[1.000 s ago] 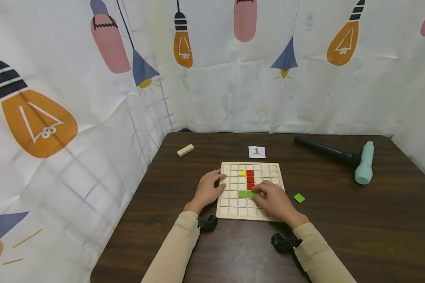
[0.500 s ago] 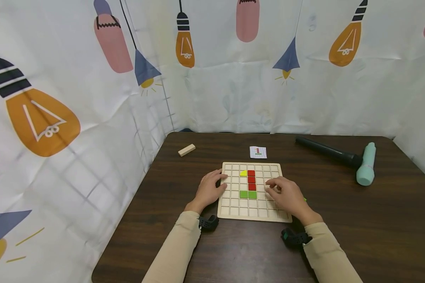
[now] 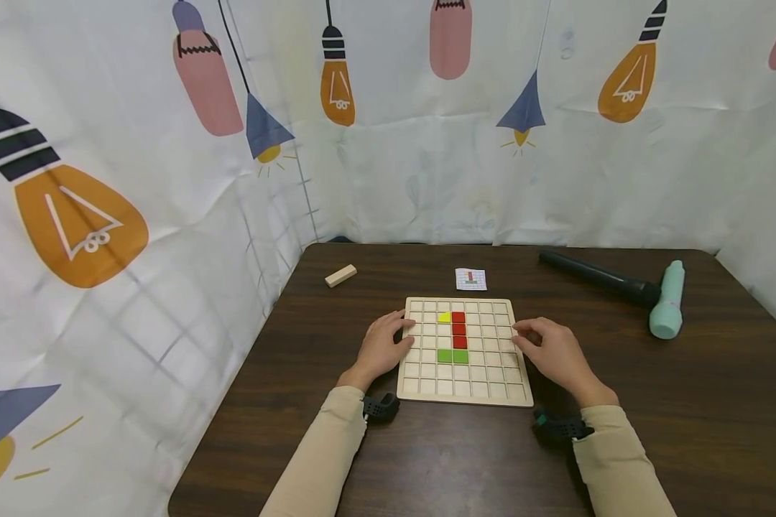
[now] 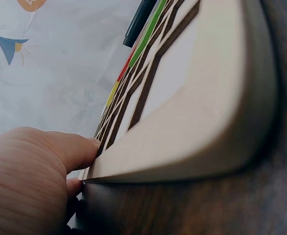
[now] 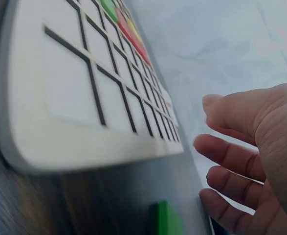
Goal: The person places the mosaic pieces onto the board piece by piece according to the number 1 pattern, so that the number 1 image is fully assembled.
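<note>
A square wooden grid board (image 3: 420, 388) lies on the table. Set in its cells are a yellow triangular tile (image 3: 444, 317), a column of red tiles (image 3: 459, 329) and two green tiles (image 3: 453, 356) side by side. My left hand (image 3: 380, 348) rests at the board's left edge, thumb and fingertips on the rim. My right hand (image 3: 556, 352) hovers by the right edge, its fingers loosely bent with a gap from the thumb and nothing between them. Below it, the right wrist view shows a loose green tile (image 5: 168, 218) on the table, hidden from the head view.
Behind the board lies a small pattern card (image 3: 470, 279). A wooden block (image 3: 340, 276) sits at the back left. At the back right are a black microphone-shaped object (image 3: 595, 276) and a mint-green bottle-shaped object (image 3: 668, 301). A patterned curtain (image 3: 401, 179) hangs around the table (image 3: 440, 459).
My right hand has moved right, off the green tiles and across the board to its right edge, now covering the loose green tile. The left hand has stayed at the left rim.
</note>
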Action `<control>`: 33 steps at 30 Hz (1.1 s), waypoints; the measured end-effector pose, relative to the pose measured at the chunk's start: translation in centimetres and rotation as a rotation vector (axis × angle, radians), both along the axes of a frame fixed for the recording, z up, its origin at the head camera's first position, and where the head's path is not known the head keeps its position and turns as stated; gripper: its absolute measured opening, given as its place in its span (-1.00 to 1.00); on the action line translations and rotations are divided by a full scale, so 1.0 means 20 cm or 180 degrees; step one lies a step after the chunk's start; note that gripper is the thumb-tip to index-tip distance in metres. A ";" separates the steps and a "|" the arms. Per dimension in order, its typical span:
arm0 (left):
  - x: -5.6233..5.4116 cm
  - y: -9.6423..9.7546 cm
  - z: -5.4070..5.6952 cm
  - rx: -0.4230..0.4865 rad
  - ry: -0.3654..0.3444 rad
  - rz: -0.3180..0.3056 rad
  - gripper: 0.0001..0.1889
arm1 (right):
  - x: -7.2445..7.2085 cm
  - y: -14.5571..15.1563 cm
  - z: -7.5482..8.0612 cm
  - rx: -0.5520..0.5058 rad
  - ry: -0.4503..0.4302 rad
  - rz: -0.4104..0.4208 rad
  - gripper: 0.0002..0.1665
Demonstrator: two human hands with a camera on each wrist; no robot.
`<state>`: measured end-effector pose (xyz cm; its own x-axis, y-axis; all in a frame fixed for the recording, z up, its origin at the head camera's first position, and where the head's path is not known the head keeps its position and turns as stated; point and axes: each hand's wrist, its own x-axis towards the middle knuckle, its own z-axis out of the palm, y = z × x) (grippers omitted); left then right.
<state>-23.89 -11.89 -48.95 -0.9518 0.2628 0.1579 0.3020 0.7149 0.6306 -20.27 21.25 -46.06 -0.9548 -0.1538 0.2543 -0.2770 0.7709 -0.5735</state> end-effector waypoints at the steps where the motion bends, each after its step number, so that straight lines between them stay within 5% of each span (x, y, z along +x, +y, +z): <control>1: 0.00 0.00 0.00 -0.0004 -0.0004 -0.0001 -0.64 | 0.00 0.01 0.00 0.0008 -0.0005 -0.0016 -0.69; 12: 0.00 0.00 -0.01 -0.0025 -0.0014 0.0044 -0.64 | 0.01 0.14 0.00 -0.0022 -0.0111 -0.0153 -0.66; 33: 0.00 0.00 -0.01 0.0004 -0.0005 0.0021 -0.64 | 0.03 0.30 0.02 0.0218 -0.0926 0.0185 -0.59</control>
